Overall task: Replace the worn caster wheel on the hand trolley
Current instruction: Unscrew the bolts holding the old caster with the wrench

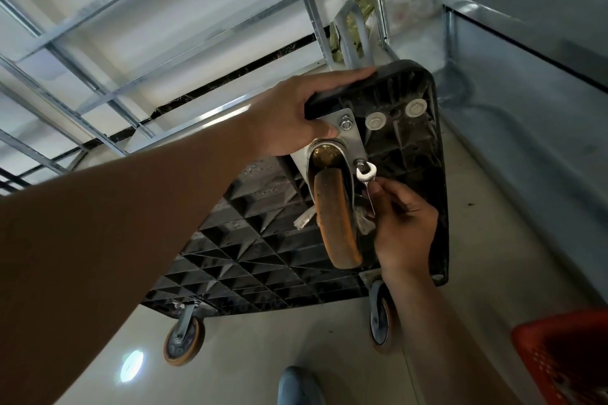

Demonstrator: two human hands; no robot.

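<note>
The black plastic hand trolley (411, 148) stands tipped up with its ribbed underside facing me. A worn orange caster wheel (335, 223) hangs from a silver mounting plate (350, 136) near the top corner. My left hand (296, 112) grips the trolley's upper edge, thumb resting by the plate. My right hand (404, 227) pinches a small silver wrench (366, 174) whose head sits on a nut at the plate's lower corner. Another nut (345, 124) shows at the plate's top.
Two more orange casters (184, 339) (381, 322) rest near the pale floor. Metal shelving frames (309, 3) stand behind the trolley, with bagged items on them. A red plastic basket (566, 355) sits at lower right. A shoe tip (299, 385) shows at the bottom.
</note>
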